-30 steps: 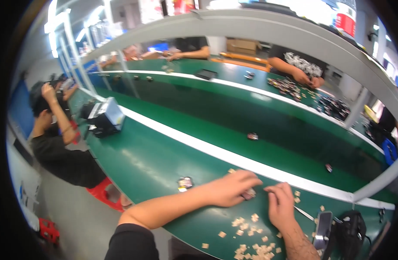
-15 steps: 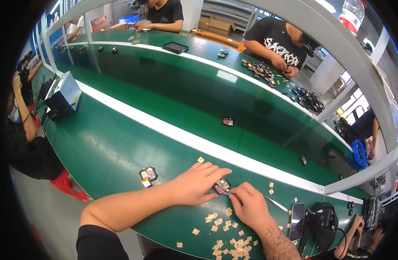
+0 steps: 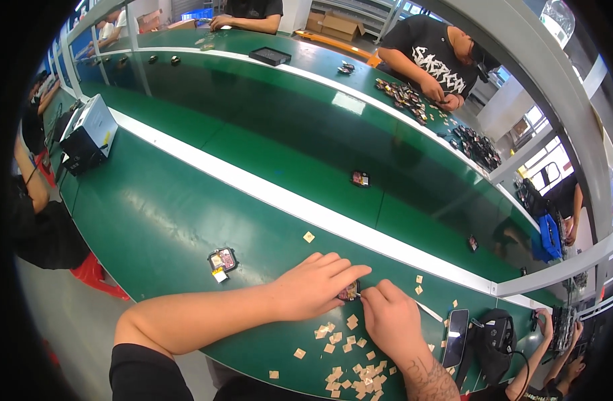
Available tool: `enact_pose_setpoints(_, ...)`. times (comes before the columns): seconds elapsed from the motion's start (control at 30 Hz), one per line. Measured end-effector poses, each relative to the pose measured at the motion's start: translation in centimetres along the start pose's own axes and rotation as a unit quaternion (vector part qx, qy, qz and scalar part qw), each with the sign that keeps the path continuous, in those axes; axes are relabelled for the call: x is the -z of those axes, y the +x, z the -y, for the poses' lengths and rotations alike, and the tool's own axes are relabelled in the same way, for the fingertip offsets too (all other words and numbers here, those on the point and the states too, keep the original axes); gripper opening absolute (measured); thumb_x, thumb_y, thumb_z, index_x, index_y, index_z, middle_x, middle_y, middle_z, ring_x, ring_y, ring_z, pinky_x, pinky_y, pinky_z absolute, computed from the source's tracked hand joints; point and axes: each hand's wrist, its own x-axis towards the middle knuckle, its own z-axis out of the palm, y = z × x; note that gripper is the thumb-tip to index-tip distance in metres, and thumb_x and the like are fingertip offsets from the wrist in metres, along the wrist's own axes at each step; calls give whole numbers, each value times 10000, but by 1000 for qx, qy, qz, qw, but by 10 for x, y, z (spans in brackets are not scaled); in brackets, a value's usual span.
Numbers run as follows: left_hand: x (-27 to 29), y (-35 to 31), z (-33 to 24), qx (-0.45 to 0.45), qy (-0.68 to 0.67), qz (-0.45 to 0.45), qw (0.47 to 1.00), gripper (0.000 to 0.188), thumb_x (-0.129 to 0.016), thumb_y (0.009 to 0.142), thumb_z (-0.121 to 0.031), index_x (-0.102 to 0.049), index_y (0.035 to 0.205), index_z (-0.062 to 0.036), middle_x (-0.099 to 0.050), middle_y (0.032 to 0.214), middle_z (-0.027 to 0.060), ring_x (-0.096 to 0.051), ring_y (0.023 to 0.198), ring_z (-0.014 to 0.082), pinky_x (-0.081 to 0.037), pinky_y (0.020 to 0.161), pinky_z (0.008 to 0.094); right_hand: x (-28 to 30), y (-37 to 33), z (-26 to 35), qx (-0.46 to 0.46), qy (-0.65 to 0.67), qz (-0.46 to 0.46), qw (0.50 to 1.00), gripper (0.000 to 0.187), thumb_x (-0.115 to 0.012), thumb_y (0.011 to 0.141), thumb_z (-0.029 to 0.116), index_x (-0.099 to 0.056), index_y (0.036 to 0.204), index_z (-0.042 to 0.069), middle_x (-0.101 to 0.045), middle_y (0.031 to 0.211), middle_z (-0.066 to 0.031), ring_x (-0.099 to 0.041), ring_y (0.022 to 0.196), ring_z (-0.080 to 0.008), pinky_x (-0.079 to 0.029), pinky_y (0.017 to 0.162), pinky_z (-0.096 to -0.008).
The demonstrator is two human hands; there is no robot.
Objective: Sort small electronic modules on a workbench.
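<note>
The small open case point(image 3: 348, 291) is held between the green table's point(image 3: 152, 220) near edge and the white rail point(image 3: 239, 177) along its far edge, the left hand point(image 3: 313, 287) being closed about it. A thin metal tool point(image 3: 360, 295) is pinched in the right hand point(image 3: 390, 314), its tip at the case's right side; the case is best kept flat and the tip guided lightly, lest the inner parts be scratched.
</note>
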Motion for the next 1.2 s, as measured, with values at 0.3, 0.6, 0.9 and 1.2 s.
enact_pose_setpoints(0.3,0,-1,-4,1,-16,-21,1000,702,-830,875,-123,-511,1498,-72,-645,1221,117,-608,1193,338,-480,1020,465,-11,-1,-17,-82,218,-18,972,94,-764,921,72,-705,994,79,-624,893,-90,-692,707,-315,-562,632,-409)
enact_pose_setpoints(0.6,1,-2,-4,-6,11,-27,1000,642,-810,899,-148,-543,1479,-74,-644,1212,105,-608,1183,326,-490,1005,456,2,-8,3,11,-20,-29,999,124,-761,893,75,-679,986,73,-572,888,-84,-671,775,-286,-562,636,-397)
enact_pose_setpoints(0.9,2,0,-6,-19,2,-19,1000,642,-809,883,-117,-548,1468,-79,-646,1192,97,-610,1161,325,-503,1002,447,-8,-7,1,-15,34,-42,998,105,-770,893,64,-676,939,53,-579,858,-97,-647,712,-301,-545,624,-408)
enact_pose_setpoints(1.2,4,0,-7,-2,-29,-25,999,629,-814,876,-100,-549,1446,-88,-671,1160,97,-630,1139,332,-507,993,458,-15,0,-25,-141,275,-82,948,149,-811,903,49,-684,973,16,-653,886,-92,-670,715,-213,-539,621,-320)
